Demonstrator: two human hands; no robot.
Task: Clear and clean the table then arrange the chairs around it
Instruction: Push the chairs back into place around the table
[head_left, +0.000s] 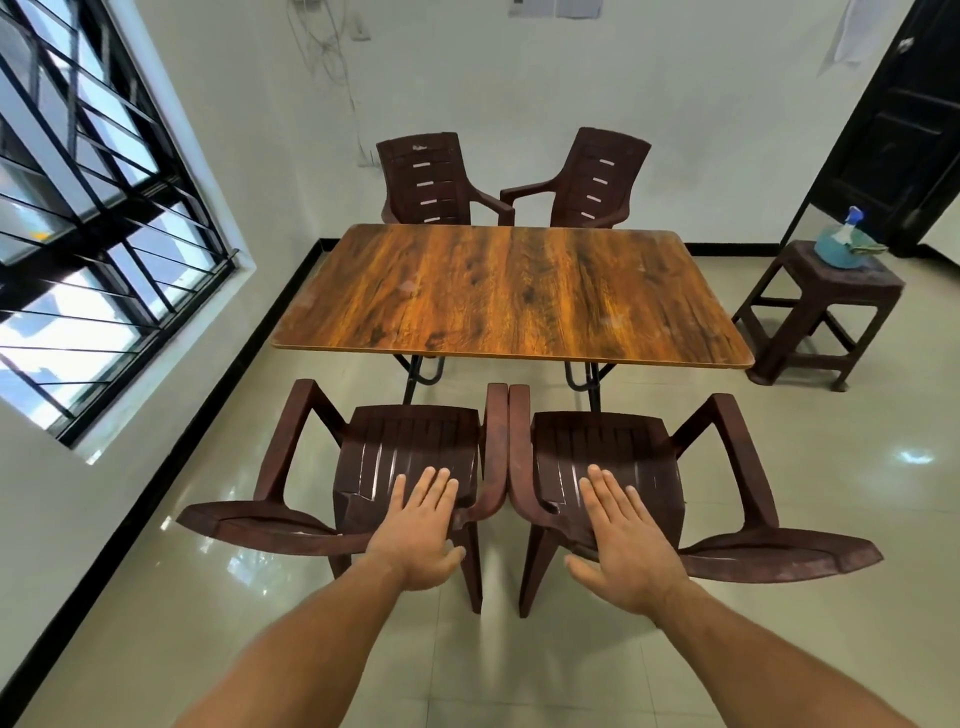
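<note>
**Head view: hands on chairs**

Left hand (418, 530) and right hand (621, 535), fingers straight, rest flat on the backs of the near left chair (415, 441) and near right chair (608, 447) before the table (511, 291). On the stool (852, 283), a spray bottle (839, 244) holds blue liquid.

Four brown chairs (410, 441) face wooden table (509, 291).

1. Rectangular wooden worktop (511, 291): orange-brown grain, dark streaks.
2. Moulded plastic armchairs (415, 439): dark reddish-brown, ribbed seats.
3. Square plastic stool (878, 278): dark brown.
4. Round spray bottle (836, 249): pale blue.
5. Tiled floor (519, 665): glossy cream.
</note>
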